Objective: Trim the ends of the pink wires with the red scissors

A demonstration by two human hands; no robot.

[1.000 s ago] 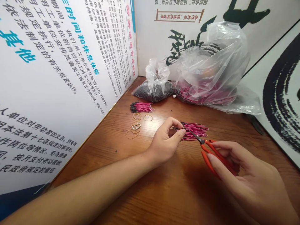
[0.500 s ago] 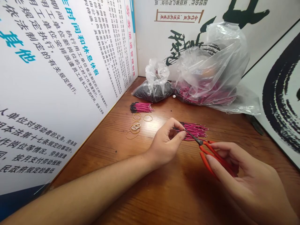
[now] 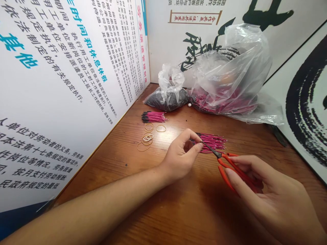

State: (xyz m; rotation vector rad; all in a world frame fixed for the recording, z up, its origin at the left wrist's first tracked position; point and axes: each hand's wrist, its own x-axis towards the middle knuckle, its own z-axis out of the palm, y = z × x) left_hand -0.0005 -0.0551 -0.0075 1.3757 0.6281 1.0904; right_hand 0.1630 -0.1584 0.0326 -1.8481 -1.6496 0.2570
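My right hand [image 3: 268,194] is wrapped round the orange-handled scissors [image 3: 226,166], whose dark blades point left and up. The blade tips meet the thumb and forefinger of my left hand [image 3: 184,151], which are closed in a pinch. Whatever sits between those fingertips is too small and covered to make out. Right behind the fingers lies a loose pile of pink wires [image 3: 213,141] with dark and silvery ends. Farther back to the left is a neat bundle of pink wires with black ends [image 3: 153,117].
Several rubber bands [image 3: 145,142] lie left of my left hand. At the back stand a small plastic bag of black pieces [image 3: 167,97] and a large clear bag of pink wires [image 3: 230,92]. Printed panels [image 3: 89,54] border the wooden table [image 3: 153,211].
The scissors' handles and the fingers of my right hand have shifted very slightly. My left hand stays in its pinch at the blade tips.
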